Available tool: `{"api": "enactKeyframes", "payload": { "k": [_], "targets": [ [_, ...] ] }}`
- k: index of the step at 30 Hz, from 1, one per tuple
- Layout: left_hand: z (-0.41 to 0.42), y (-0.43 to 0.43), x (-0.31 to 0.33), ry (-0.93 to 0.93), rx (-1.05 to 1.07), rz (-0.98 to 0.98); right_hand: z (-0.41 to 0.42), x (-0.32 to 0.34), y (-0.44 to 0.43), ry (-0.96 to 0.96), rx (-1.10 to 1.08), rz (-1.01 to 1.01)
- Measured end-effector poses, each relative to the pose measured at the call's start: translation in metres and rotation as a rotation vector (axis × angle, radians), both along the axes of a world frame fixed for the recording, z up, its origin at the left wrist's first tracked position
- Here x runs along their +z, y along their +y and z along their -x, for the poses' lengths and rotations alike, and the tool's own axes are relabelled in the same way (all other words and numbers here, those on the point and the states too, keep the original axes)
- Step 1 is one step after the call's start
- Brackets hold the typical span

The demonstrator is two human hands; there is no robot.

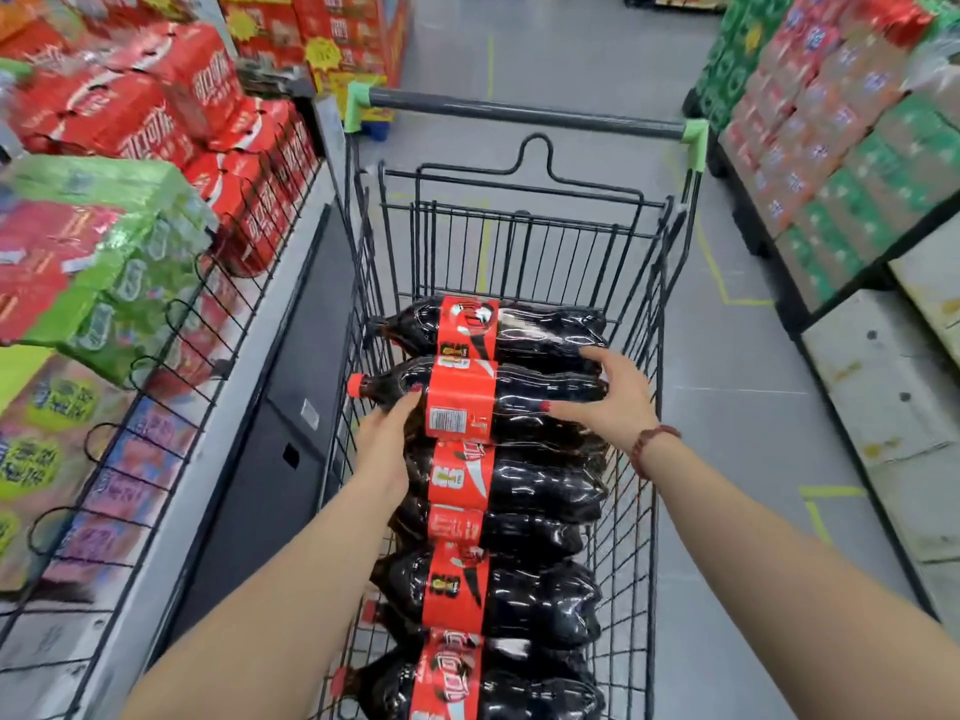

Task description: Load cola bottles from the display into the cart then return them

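A black wire shopping cart point(644, 283) stands in the aisle, filled with several large cola bottles lying on their sides, caps to the left. The second bottle from the far end point(519, 402) has a red label and red cap. My left hand point(382, 439) grips it near the neck side. On its base end rests my right hand point(608, 397), fingers spread over the bottle. A dark bead bracelet is on my right wrist. The farthest bottle point(519, 330) lies just beyond it.
The display on the left point(218, 283) has a wire fence front and holds red cola packs and green-wrapped packs. Stacked red and green drink cases point(841, 148) line the right side. The cart handle point(524, 114) is at the far end. Grey floor runs between.
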State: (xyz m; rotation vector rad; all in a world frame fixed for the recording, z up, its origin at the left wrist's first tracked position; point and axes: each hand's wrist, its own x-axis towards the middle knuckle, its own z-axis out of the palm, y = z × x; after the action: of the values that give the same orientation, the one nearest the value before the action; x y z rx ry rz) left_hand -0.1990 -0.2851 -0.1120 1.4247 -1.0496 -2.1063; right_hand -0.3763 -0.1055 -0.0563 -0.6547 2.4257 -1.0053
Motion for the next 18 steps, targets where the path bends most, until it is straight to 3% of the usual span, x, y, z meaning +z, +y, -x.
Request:
{"api": "enactKeyframes", "payload": {
  "k": [4,8,18],
  "targets": [
    [0.011,-0.007,-0.006,0.118,0.027,-0.084,0.012,-0.01,-0.004,-0.018,0.126,-0.175],
    [0.015,-0.012,-0.014,0.178,-0.023,-0.111,0.014,-0.016,-0.003,0.144,0.272,-0.37],
    [0.022,-0.021,-0.014,0.258,-0.084,-0.158,0.007,-0.019,-0.01,0.135,0.185,-0.334]
  ]
}}
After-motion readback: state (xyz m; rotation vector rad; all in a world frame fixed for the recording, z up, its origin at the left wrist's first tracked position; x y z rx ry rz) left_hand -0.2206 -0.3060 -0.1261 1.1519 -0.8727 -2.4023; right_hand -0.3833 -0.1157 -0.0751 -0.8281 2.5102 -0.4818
